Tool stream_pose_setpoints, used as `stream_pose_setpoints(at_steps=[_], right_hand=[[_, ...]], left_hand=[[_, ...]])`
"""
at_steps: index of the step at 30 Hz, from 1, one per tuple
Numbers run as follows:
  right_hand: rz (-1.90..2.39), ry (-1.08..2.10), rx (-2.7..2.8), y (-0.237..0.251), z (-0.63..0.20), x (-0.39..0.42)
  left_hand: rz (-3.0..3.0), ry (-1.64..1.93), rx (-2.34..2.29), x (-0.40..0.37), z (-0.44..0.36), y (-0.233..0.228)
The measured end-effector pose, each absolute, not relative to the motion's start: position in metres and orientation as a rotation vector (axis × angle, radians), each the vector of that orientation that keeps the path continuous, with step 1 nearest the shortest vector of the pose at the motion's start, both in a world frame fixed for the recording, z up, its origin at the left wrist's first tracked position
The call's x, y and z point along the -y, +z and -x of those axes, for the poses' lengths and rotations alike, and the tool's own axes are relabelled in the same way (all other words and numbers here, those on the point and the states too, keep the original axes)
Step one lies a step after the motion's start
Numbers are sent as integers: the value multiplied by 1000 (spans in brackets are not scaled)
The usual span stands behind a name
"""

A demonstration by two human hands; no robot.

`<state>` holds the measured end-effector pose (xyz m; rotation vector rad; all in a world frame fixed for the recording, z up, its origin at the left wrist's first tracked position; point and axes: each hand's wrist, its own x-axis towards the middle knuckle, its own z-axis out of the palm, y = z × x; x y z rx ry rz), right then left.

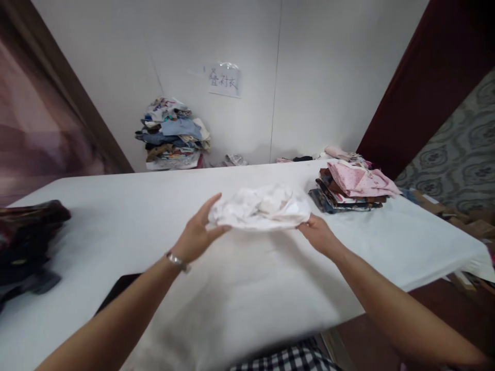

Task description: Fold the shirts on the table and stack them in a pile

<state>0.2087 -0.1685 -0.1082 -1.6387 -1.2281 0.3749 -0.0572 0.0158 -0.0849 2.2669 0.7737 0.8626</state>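
A folded white garment is held just above the white table, in the middle. My left hand grips its left edge, thumb on top; a bracelet sits on that wrist. My right hand holds the garment's right edge from below. Both arms reach forward over the tabletop.
A stack of folded clothes, pink on top, lies to the right of the garment. A dark heap of cloth sits at the table's left edge. Behind the table a pile of clothes leans against the wall under a paper sign.
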Motion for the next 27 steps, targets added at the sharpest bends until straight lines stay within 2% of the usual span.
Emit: stream_pose_setpoints(at_steps=[4,7,12,16,22,27], right_hand=[[1673,577,1464,-167,-188,208],[1700,618,1465,-187,-181,230],[1762,807,1182,-175,-190,237],[1841,705,952,-159,-196,221],[1943,702,1027,-160,-187,170],[1578,543,900,-170,-184,167]], left_hand=[[-2266,508,-847,43,101,-156],[-2217,429,-908,67,118,-175],[-2121,514,-1138,67,120,-161],[-2021,614,-1347,43,104,-155],[-2056,378,-1426,8,61,-152],[-2038,512,-1290,25,39,-137]])
